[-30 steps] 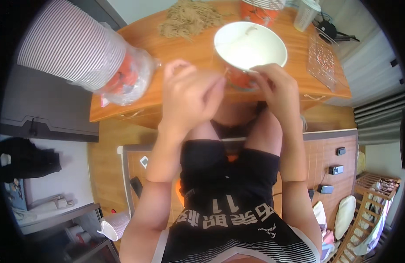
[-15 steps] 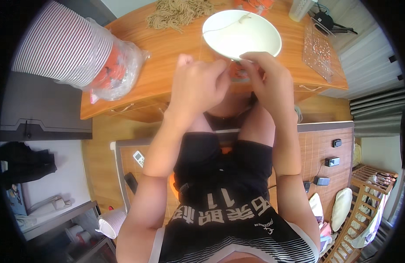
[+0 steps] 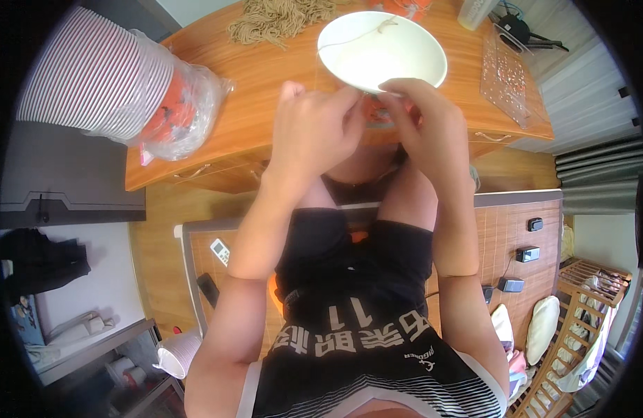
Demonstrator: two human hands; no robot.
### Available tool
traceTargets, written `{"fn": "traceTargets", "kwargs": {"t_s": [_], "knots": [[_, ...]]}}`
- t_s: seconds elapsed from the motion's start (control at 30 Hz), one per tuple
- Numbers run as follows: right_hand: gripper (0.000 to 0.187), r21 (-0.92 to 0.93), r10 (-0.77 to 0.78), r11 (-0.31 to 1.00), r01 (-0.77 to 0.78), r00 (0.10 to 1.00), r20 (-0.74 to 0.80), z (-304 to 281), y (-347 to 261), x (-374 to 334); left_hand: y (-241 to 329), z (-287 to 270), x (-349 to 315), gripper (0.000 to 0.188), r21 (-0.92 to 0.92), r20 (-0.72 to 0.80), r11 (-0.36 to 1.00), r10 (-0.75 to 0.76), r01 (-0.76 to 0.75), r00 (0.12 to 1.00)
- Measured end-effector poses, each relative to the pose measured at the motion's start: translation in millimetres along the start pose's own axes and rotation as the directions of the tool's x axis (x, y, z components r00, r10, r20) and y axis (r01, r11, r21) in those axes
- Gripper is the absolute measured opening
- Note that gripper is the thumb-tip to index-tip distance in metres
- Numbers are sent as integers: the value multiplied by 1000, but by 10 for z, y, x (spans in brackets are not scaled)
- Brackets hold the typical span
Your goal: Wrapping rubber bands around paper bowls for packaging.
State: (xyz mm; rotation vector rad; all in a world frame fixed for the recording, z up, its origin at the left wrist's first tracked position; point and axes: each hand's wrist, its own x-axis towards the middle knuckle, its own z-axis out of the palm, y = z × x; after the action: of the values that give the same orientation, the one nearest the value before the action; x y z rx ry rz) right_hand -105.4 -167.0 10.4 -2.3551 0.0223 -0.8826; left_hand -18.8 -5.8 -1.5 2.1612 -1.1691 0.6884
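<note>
A white-lined paper bucket [image 3: 377, 59] with a red printed outside is tilted toward me at the table's near edge. A thin beige string [image 3: 360, 36] crosses its opening from the left rim to a small knot near the far side. My left hand [image 3: 313, 129] is closed, thumb and forefinger pinched just left of the near rim; what they hold is too small to make out. My right hand [image 3: 427, 115] pinches at the near rim, its forefinger along the edge and thumb below.
Left on the wooden table [image 3: 266, 76] lies a tall stack of paper buckets [image 3: 91, 76] in clear plastic. A heap of beige strings [image 3: 280, 21] is at the back. To the right are a clear speckled tray [image 3: 506, 80] and a translucent bottle [image 3: 475, 12].
The bucket has shifted very slightly up and left in the picture, along with the table. Both hands keep nearly the same pose at its near rim.
</note>
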Motion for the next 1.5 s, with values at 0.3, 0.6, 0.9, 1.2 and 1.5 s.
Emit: {"fn": "traceTargets", "kwargs": {"t_s": [0.3,0.6,0.9,1.2,1.5], "knots": [[18,-11,-463,862,506,798,386,-528,27,779,63,-61,30,14,33,20,999,-37,36,999],[17,121,-196,976,179,497,845,-307,112,1124,62,-7,9,13,-8,10,994,-105,105,994],[12,-15,-336,908,420,747,573,-415,38,955,-56,9,-153,8,-140,-85,980,-153,141,984],[16,-378,-202,897,227,974,105,-71,-493,161,66,33,-185,15,-557,99,723,-430,408,897],[8,-128,-103,989,75,969,-223,367,-285,-217,20,-75,-73,20,-750,392,315,-498,582,774]]}}
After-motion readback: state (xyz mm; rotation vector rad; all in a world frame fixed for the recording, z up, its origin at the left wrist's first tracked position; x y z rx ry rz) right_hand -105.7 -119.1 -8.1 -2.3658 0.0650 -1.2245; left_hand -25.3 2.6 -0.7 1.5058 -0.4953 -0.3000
